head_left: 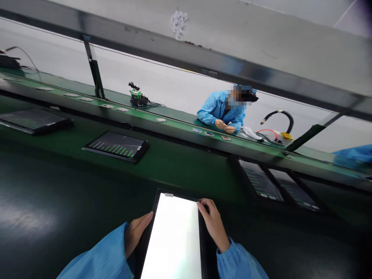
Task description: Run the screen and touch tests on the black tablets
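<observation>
Across the worktop, four dark screens with green bars lie flat: one at far left, one left of centre, and two side by side at right, the nearer just beside the outer. Behind them runs a green ledge dotted with small flat pieces. A green-and-black device with cables stands beyond it, left of a co-worker in blue, whose own hands meet near the far side of the ledge. A black hose curves up at right. Overhead, a broad beam cuts across the view (white tags cling to it).

The lit tablet is at the near side, between the two hands, tilted slightly in view. The left hand holds its left edge, most fingers hidden; the right hand pinches its upper right corner, thumb on the front. Whether its lower end rests on the worktop, I cannot tell.
</observation>
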`<state>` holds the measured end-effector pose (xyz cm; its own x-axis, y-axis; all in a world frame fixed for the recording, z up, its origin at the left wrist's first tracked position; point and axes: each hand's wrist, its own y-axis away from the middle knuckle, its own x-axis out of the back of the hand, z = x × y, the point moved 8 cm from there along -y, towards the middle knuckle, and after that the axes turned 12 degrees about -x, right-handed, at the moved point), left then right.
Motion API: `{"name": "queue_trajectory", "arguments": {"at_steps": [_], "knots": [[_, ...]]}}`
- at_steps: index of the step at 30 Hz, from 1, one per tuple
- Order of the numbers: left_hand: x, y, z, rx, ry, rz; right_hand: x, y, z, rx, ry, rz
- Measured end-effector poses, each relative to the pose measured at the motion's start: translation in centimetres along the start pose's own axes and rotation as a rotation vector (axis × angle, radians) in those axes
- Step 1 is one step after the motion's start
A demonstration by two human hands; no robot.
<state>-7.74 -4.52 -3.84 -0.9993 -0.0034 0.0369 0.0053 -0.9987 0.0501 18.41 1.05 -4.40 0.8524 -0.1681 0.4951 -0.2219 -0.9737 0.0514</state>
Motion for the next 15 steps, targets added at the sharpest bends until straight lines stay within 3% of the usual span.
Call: {"name": "queue_trajectory", "arguments": {"at_steps": [5,9,15], "knots": [[0.4,-0.2,-0.5,-0.007,0.025,0.010,0.0,1.3,-2.1,0.122,0.089,0.041],[0.1,-0.5,-1.9,0.009,0.023,-0.071,0.2,2.8,-3.7,0.186,0.200,0.127],[-0.2,-0.6,-3.4,0.067,0.059,-0.150,0.6,2.5,-3.4,0.158,0.201,0.134]]}}
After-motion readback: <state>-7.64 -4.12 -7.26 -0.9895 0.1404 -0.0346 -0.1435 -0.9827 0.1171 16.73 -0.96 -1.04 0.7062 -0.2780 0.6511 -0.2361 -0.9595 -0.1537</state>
